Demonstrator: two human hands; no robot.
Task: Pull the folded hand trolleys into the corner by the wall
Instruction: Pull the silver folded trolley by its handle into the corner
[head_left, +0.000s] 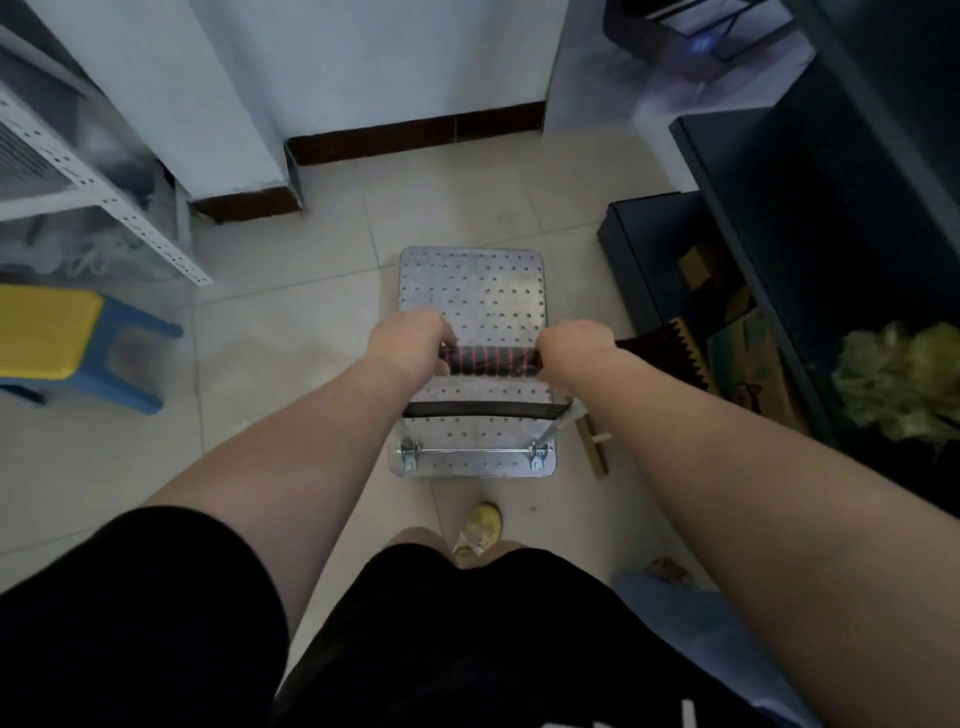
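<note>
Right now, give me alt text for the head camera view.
Both hands, left hand and right hand, grip the black-and-red handle of a perforated metal hand trolley on a tiled floor, facing a white wall corner.

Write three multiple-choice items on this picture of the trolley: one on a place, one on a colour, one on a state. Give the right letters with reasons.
1. Where is the stool relative to the trolley platform?
A. to its left
B. on top of it
C. to its right

2. What colour is the stool's seat?
A. red
B. yellow
C. white

3. How is the trolley handle held?
A. by the left hand only
B. by no hand
C. by both hands

Answers:
1. A: the stool stands on the floor at the left edge of the view, apart from the platform.
2. B: its top is yellow over blue legs.
3. C: the left hand and the right hand each grip one end of the black, red-striped handle.
</note>
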